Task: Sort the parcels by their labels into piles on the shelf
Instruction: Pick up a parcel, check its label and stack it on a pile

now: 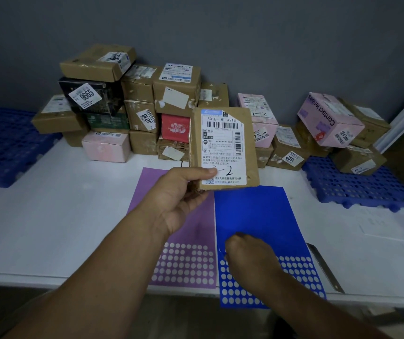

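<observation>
White shelf [49,216] under a grey wall. At its back, stacked parcels [132,106] in brown, pink and black, running right onto a blue pallet [357,187]. Nearer the front, side by side, a purple sticker sheet [201,231] and a blue sticker sheet [257,211]. Raised above them, label to the camera, a small flat cardboard parcel [223,148], pinched at its lower left corner by thumb and fingers of the left hand [179,199]. Probably light and stiff, yet prone to tip from one corner; better taken across both long edges. Right hand [247,253] knuckles-up on the blue sheet, fingers curled under; holding anything or not, impossible to tell.
</observation>
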